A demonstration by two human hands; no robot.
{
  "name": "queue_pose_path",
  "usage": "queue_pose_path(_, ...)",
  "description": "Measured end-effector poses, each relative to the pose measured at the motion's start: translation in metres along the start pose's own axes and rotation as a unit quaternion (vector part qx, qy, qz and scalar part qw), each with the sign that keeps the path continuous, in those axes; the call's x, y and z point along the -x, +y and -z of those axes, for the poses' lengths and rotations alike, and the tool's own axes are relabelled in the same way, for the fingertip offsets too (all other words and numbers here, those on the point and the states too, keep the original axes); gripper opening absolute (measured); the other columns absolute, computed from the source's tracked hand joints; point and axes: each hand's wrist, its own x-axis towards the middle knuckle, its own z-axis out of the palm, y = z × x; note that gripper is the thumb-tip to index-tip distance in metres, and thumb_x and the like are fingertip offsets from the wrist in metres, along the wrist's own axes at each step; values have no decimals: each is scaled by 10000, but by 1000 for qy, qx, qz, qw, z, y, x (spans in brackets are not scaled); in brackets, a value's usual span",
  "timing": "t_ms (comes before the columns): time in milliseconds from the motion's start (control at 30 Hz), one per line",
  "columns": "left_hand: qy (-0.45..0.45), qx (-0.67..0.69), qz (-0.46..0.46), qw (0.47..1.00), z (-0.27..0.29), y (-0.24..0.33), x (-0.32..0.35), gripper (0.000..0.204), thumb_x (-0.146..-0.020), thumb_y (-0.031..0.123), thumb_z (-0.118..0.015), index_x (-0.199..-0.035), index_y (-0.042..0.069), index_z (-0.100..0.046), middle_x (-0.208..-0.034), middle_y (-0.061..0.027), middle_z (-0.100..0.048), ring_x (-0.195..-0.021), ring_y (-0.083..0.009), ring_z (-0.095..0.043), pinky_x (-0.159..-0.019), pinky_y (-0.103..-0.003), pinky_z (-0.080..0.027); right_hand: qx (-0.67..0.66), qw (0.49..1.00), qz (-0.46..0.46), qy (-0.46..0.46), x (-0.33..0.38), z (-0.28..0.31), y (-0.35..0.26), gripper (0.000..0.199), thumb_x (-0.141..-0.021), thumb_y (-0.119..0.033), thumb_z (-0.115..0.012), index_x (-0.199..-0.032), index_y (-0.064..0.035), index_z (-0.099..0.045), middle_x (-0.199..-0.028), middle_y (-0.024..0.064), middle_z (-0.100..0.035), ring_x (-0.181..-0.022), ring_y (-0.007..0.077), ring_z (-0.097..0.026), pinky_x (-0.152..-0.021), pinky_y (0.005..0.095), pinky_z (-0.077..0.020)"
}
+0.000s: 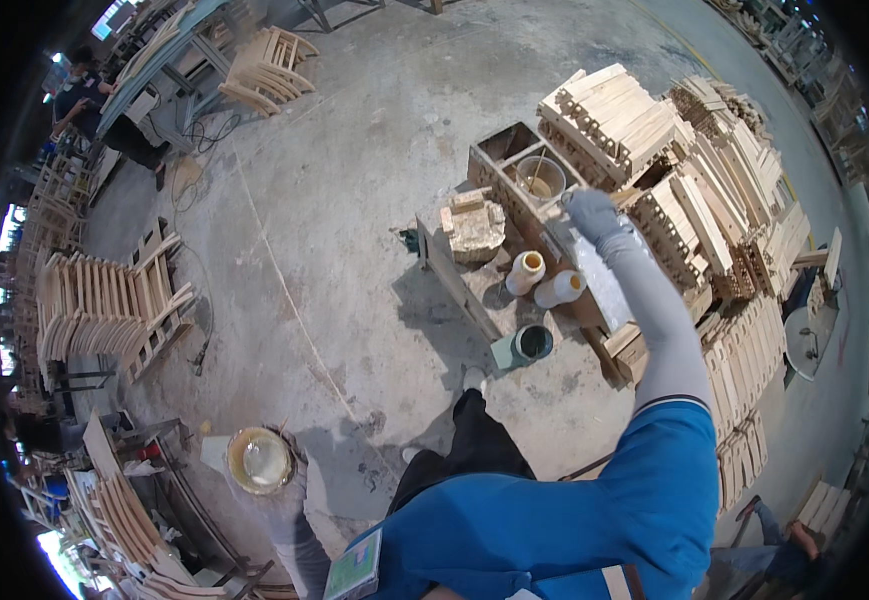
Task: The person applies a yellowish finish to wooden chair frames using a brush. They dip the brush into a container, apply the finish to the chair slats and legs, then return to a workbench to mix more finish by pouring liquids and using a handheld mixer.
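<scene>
My left hand [297, 474], in a pale glove, is closed round the side of a round tub [238, 468] at the lower left. Pale, creamy matter lies in the tub. My right arm reaches forward in a grey sleeve, and my gloved right hand [590, 212] is above a wooden bench [516, 205]. Its fingers are curled; what they hold, if anything, is too small to make out. Just left of this hand, a translucent bucket [554, 180] with brownish liquid and a thin stick sits in the bench's open compartment.
Wooden parts [614, 115] are stacked high along the right. Before the bench are two white bottles [526, 272] [558, 290], a dark-mouthed can [532, 343] and a caked block [474, 230]. Chair frames [104, 300] stand left; a person [104, 115] is at the far left.
</scene>
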Motion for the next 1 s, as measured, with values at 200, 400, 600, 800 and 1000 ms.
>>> queue_pose_path(200, -74, -26, 55, 995, 6, 32, -11, 493, -923, 416, -423, -1260, 58, -454, -1192, -252, -507, -1025, -406, -544, -850, -502, -497, -135, 918, 114, 355, 40, 185, -58, 174, -800, -129, -592, -970, -95, -583, -888, 106, -584, -740, 251, -618, -590, 343, -502)
queue_pose_path(400, -79, 64, 95, 990, 0, 65, -11, 627, -865, 551, -457, -1213, 31, -487, -1135, -224, -555, -1067, -351, -556, -855, -475, -505, -467, 686, 423, 364, 148, 350, -208, 150, -840, -148, -606, -968, -70, -595, -882, 99, -608, -782, 213, -621, -610, 305, -517)
queue_pose_path(600, -261, -54, 17, 964, 45, 129, 18, 574, -939, 474, -376, -1221, -17, -471, -1107, -190, -581, -999, -263, -603, -846, -365, -532, -166, 560, 696, 418, 201, 387, -340, 260, -799, -154, -596, -1016, -10, -579, -891, 138, -619, -734, 215, -629, -573, 272, -546)
queue_pose_path(800, -271, 7, 75, 960, 115, 181, 45, 564, -966, 466, -305, -1223, -5, -482, -1142, -158, -574, -1053, -261, -585, -886, -401, -525, -42, 427, 757, 493, 197, 416, -453, 283, -797, -132, -548, -1020, 43, -543, -941, 165, -591, -770, 241, -608, -669, 299, -539)
queue_pose_path(1000, -225, 21, -252, 941, 166, 229, 89, 503, -977, 404, -320, -1216, -7, -486, -1148, -144, -571, -1064, -252, -572, -939, -386, -472, -164, 514, 714, 447, 241, 435, -510, 301, -799, -158, -576, -1053, 0, -538, -1007, 156, -581, -840, 239, -604, -637, 290, -523)
